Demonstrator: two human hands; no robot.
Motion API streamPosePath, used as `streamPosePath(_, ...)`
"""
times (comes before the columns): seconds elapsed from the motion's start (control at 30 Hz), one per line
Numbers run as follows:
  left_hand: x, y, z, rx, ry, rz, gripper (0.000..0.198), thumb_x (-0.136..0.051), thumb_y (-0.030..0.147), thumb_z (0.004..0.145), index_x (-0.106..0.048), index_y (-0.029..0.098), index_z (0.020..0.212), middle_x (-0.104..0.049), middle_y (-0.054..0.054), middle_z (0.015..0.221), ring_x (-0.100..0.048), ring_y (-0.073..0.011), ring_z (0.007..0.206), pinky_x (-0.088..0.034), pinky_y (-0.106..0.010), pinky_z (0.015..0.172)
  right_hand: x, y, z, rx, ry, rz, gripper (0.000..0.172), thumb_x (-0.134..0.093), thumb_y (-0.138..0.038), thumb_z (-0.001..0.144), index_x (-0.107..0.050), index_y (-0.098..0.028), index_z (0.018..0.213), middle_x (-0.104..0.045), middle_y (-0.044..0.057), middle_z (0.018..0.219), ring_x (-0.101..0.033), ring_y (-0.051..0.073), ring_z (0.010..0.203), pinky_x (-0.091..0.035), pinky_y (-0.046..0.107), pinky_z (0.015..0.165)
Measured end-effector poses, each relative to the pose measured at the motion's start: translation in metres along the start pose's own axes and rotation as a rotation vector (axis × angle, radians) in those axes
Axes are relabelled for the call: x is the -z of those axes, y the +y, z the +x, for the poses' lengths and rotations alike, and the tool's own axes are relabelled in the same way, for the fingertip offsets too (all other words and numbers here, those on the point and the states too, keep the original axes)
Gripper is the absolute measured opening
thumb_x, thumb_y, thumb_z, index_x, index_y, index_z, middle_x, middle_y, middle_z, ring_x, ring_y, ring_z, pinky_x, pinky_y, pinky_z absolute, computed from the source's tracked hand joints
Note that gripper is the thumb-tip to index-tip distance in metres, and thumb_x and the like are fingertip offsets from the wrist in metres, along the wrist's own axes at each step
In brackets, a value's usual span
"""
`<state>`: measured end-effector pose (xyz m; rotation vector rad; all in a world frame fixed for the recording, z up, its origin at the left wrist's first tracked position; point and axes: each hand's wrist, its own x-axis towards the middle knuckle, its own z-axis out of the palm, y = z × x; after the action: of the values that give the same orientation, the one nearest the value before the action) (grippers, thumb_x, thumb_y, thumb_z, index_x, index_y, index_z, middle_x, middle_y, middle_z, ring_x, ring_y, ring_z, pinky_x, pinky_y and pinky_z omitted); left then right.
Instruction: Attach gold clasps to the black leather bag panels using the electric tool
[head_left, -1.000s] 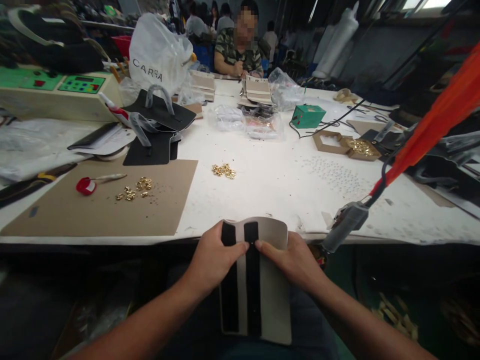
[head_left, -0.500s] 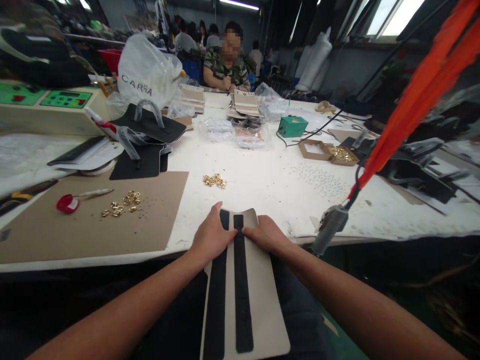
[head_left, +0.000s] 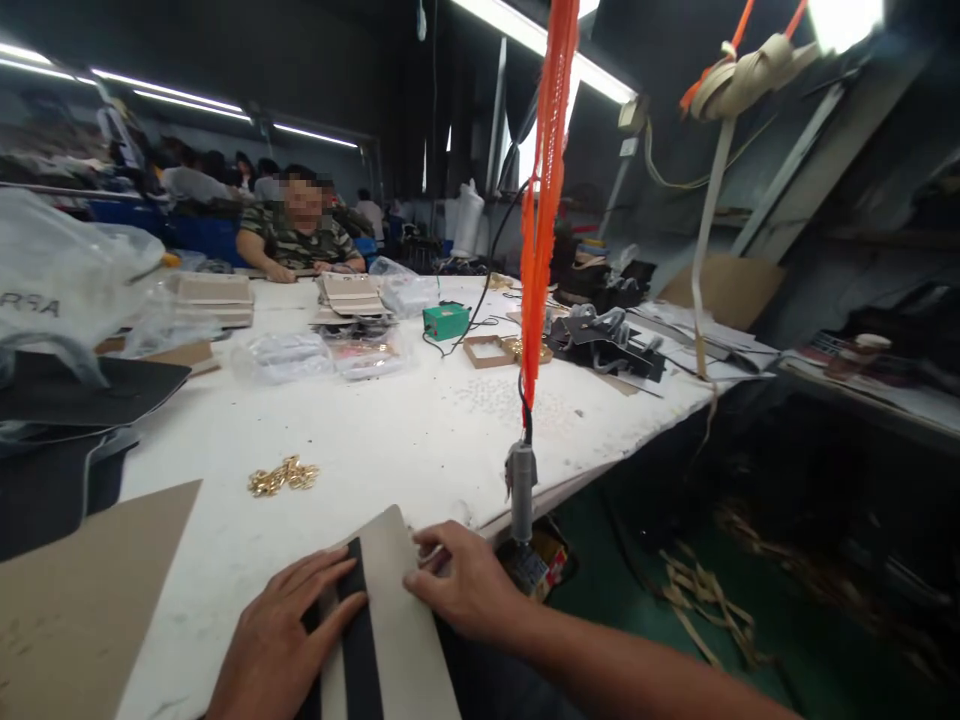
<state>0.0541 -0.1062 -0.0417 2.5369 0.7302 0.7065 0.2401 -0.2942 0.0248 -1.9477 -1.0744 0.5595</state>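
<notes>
A beige panel (head_left: 401,620) with black strips on it slants up from the bottom of the view, its top end over the table's front edge. My left hand (head_left: 289,625) lies on its left side, fingers stretched out and thumb resting on the narrow black strip (head_left: 362,640). Beside the panel's right edge is my right hand (head_left: 469,580), fingers curled and thumb tip at the edge. What these fingers hold, if anything, is hidden. Beyond the panel lies a small pile of gold-coloured metal fittings (head_left: 283,476) on the white table (head_left: 390,440).
A grey tool (head_left: 520,495) hangs on an orange cord (head_left: 546,200) just right of my right hand. A brown board (head_left: 82,600) and black bag pieces (head_left: 67,400) lie at left. Farther back stand a green box (head_left: 445,320) and plastic packets (head_left: 285,357). A person (head_left: 300,235) sits opposite.
My view has swung right and up. Both thumbs have left the top of the black strip; my left hand now lies flatter and my right has shifted to the panel's right edge.
</notes>
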Motion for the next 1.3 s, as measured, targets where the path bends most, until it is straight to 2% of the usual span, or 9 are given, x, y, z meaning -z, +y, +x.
streamPosePath(0.07,0.000,-0.004,0.004,0.012,-0.027,0.009,0.033,-0.070,0.055,0.083,-0.081,0.036,0.107,-0.078,0.000,0.125,-0.067,-0.0360,0.124,-0.051,-0.056,0.113,0.031,0.028,-0.020,-0.002,0.158,0.026,0.009,-0.069,-0.033,0.089,-0.076,-0.028,0.089,-0.077,-0.002,0.087,-0.075,0.023,0.082,-0.059,0.029,0.078)
streamPosePath(0.17,-0.004,-0.015,0.008,0.024,-0.056,0.031,0.037,-0.068,0.062,0.083,-0.082,0.036,0.106,-0.077,-0.001,0.126,-0.067,-0.0372,0.123,-0.052,-0.057,0.111,0.093,0.074,-0.027,-0.096,0.326,-0.042,0.028,-0.054,-0.037,0.097,-0.073,-0.023,0.082,-0.073,0.001,0.072,-0.072,0.023,0.070,-0.057,0.031,0.067)
streamPosePath(0.27,-0.010,-0.026,0.008,0.011,-0.039,0.062,0.048,-0.067,0.073,0.079,-0.082,0.036,0.106,-0.078,-0.001,0.124,-0.068,-0.0376,0.120,-0.055,-0.056,0.109,0.150,0.112,-0.005,-0.171,0.452,-0.141,0.031,-0.056,-0.042,0.093,-0.074,-0.018,0.089,-0.073,0.005,0.073,-0.071,0.025,0.071,-0.056,0.034,0.068)
streamPosePath(0.37,-0.013,-0.032,0.006,-0.022,0.004,0.071,0.052,-0.064,0.078,0.078,-0.081,0.037,0.105,-0.078,-0.001,0.123,-0.070,-0.0373,0.119,-0.057,-0.056,0.106,0.178,0.131,0.036,-0.164,0.482,-0.248,0.027,-0.061,-0.039,0.089,-0.076,-0.018,0.095,-0.077,0.007,0.085,-0.071,0.025,0.081,-0.055,0.035,0.079)
streamPosePath(0.47,-0.011,-0.031,0.004,-0.053,0.023,0.071,0.050,-0.066,0.078,0.078,-0.081,0.038,0.104,-0.078,0.000,0.123,-0.071,-0.0355,0.117,-0.061,-0.053,0.102,0.174,0.133,0.089,-0.103,0.425,-0.354,0.021,-0.064,-0.033,0.089,-0.078,-0.020,0.097,-0.078,0.005,0.095,-0.071,0.022,0.086,-0.053,0.033,0.085)
streamPosePath(0.63,-0.005,-0.024,0.003,-0.088,0.062,0.097,0.045,-0.071,0.075,0.077,-0.081,0.040,0.103,-0.080,0.001,0.120,-0.075,-0.0327,0.111,-0.065,-0.047,0.094,0.144,0.118,0.178,-0.021,0.281,-0.519,0.018,-0.069,-0.028,0.093,-0.078,-0.024,0.108,-0.077,0.003,0.110,-0.069,0.020,0.101,-0.052,0.031,0.093)
streamPosePath(0.77,-0.005,-0.023,-0.001,-0.105,0.074,0.132,0.042,-0.073,0.072,0.079,-0.080,0.041,0.106,-0.079,0.001,0.122,-0.075,-0.0328,0.110,-0.066,-0.049,0.091,0.132,0.109,0.225,-0.042,0.195,-0.636,0.020,-0.067,-0.030,0.100,-0.073,-0.019,0.116,-0.072,0.007,0.120,-0.067,0.022,0.110,-0.053,0.041,0.101)
streamPosePath(1.13,-0.006,-0.021,-0.004,-0.168,0.103,0.201,0.040,-0.072,0.070,0.082,-0.077,0.043,0.110,-0.079,0.003,0.123,-0.076,-0.0330,0.108,-0.067,-0.051,0.083,0.134,0.112,0.252,-0.138,-0.042,-0.876,0.026,-0.066,-0.041,0.101,-0.073,-0.017,0.105,-0.073,0.007,0.113,-0.069,0.024,0.108,-0.055,0.045,0.098)
streamPosePath(1.3,-0.002,-0.016,-0.004,-0.171,0.110,0.197,0.038,-0.071,0.070,0.083,-0.076,0.043,0.110,-0.079,0.004,0.121,-0.076,-0.0320,0.107,-0.067,-0.051,0.083,0.138,0.107,0.264,-0.202,-0.137,-0.931,0.027,-0.065,-0.041,0.102,-0.071,-0.017,0.112,-0.072,0.007,0.113,-0.070,0.022,0.101,-0.058,0.043,0.092)
